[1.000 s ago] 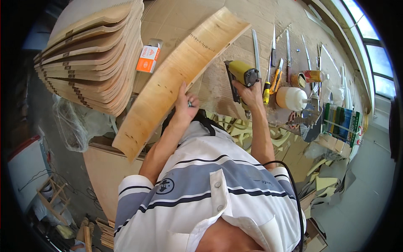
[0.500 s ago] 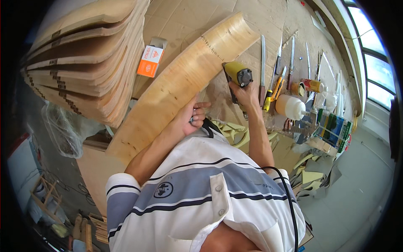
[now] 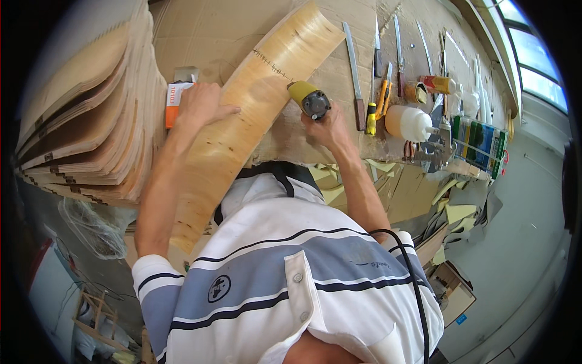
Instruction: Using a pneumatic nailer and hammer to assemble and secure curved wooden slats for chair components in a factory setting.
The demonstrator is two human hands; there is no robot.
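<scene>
A long curved plywood panel (image 3: 257, 97) lies diagonally before me, with a row of dark staple-like marks across its far part. My right hand (image 3: 327, 126) is closed round the handle of a yellow and black staple gun (image 3: 308, 98). The gun's nose is at the panel's right edge, by the end of that row. My left hand (image 3: 203, 104) grips the panel's left edge. Its thumb lies on top, and its other fingers are partly hidden over the side. Right beside that hand is an orange and white box (image 3: 174, 100), partly covered by it.
Stacked curved plywood sheets (image 3: 79, 133) rise at the left. Right of the panel lie a long-bladed tool (image 3: 353, 73), a yellow-handled screwdriver (image 3: 371, 118), orange-handled pliers (image 3: 383, 97) and a plastic bottle (image 3: 409, 123). A green tin (image 3: 479, 145) stands farther right.
My left hand has moved from the panel's near right side, across to its left edge by the box. The view has shifted, and the staple gun stays near the panel's right edge.
</scene>
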